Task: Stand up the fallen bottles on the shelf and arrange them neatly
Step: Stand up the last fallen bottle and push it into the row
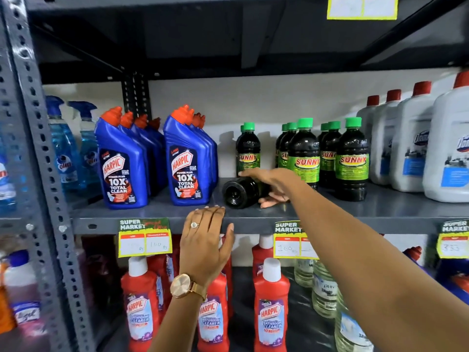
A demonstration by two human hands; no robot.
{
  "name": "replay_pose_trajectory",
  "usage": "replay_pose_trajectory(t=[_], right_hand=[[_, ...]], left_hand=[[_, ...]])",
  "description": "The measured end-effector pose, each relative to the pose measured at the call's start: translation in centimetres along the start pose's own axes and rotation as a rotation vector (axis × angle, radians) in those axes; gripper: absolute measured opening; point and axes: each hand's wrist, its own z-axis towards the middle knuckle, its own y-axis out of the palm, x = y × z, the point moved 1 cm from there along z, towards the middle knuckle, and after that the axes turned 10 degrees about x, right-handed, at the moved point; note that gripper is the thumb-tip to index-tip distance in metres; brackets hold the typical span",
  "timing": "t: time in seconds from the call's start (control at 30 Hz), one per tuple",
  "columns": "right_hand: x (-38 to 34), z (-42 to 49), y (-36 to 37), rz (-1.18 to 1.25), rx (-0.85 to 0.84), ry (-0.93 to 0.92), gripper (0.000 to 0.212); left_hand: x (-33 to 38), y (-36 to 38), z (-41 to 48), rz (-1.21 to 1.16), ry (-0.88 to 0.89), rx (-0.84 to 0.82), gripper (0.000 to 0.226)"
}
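Observation:
A dark bottle [238, 191] lies on its side on the grey shelf [152, 214], its base pointing toward me. My right hand [272, 185] wraps over its body, fingers curled under it. Behind it stands a dark Sunny bottle with a green cap [248, 151]. To the right stand several more upright Sunny bottles [351, 158] in rows. My left hand [206, 235] rests flat on the shelf's front edge, fingers apart, holding nothing; it wears a ring and a watch.
Blue Harpic bottles [189, 158] stand in two rows left of the fallen bottle. White jugs with red caps [411, 143] fill the right end. Blue spray bottles [86, 146] stand far left. Red Harpic bottles [271, 308] line the shelf below. Price tags [144, 237] hang from the shelf edge.

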Motion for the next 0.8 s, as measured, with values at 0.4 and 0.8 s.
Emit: replay_pose_trajectory(t=[0.4, 0.8], right_hand=[[2.4, -1.8, -0.9, 0.294, 0.385, -0.53, 0.051], [2.8, 0.2, -0.3, 0.36, 0.098, -0.608, 0.04]], left_hand=[[-0.9, 1.0, -0.3, 0.002, 0.08, 0.065, 0.042], [-0.7, 1.9, -0.5, 0.038, 0.103, 0.19, 0.038]])
